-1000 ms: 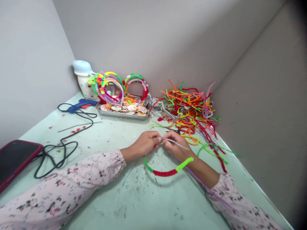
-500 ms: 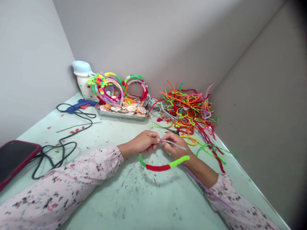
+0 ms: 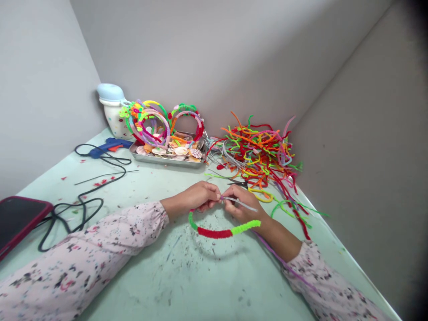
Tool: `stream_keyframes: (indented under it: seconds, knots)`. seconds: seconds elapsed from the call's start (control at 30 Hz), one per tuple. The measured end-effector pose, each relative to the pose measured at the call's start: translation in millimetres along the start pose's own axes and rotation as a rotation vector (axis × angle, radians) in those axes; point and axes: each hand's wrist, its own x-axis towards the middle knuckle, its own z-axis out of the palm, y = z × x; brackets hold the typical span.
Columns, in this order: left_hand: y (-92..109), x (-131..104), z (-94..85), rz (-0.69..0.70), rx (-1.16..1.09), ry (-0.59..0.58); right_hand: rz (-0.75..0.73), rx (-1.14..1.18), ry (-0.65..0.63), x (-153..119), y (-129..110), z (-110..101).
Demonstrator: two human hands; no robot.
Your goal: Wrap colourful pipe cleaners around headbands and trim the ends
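A headband (image 3: 214, 233) wrapped in green, red and lime fuzzy sections curves below my hands. My left hand (image 3: 203, 196) pinches it near its far end, where a small purple wrap shows at the fingertips. Close beside, my right hand (image 3: 239, 203) has its fingers closed round a purple fuzzy stem (image 3: 276, 255), which trails back under the wrist and along the right sleeve. The bare grey end (image 3: 245, 204) of the headband sticks out over the right fingers. The fingertips of both hands nearly touch.
A metal tray (image 3: 167, 161) of shells and finished headbands stands at the back, beside a white cup (image 3: 117, 118). Tangled fuzzy stems (image 3: 264, 147) and scissors (image 3: 242, 183) lie right of it. A blue glue gun (image 3: 109, 146), black cable and phone (image 3: 22, 218) lie left.
The view has shifted slightly, so most things sit a little further left. The headband's lime end has dipped slightly, and both hands keep their hold.
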Motion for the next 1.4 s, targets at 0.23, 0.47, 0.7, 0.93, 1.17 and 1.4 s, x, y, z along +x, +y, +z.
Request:
stream_keyframes:
  seconds: [0.23, 0.47, 0.7, 0.93, 1.17, 1.4]
  knots:
    - [1, -1, -1.1, -0.028, -0.018, -0.013, -0.158, -0.063, 0.024, -2, 4, 1]
    - [9, -4, -1.8, -0.068, -0.059, -0.063, -0.187, -0.097, -0.036, -4, 6, 0]
    - [9, -4, -4.2, -0.072, -0.056, -0.095, -0.223, -0.111, -0.049, -5, 11, 2]
    - [9, -4, -4.8, -0.065, -0.073, -0.115, -0.254, -0.105, -0.065, -6, 10, 0]
    - [5, -3, -3.3, -0.025, -0.074, -0.045, 0.15, 0.252, -0.034, -1, 3, -2]
    - [4, -3, -2.6, 0.008, -0.171, 0.044, 0.698, 0.944, 0.037, 5, 18, -9]
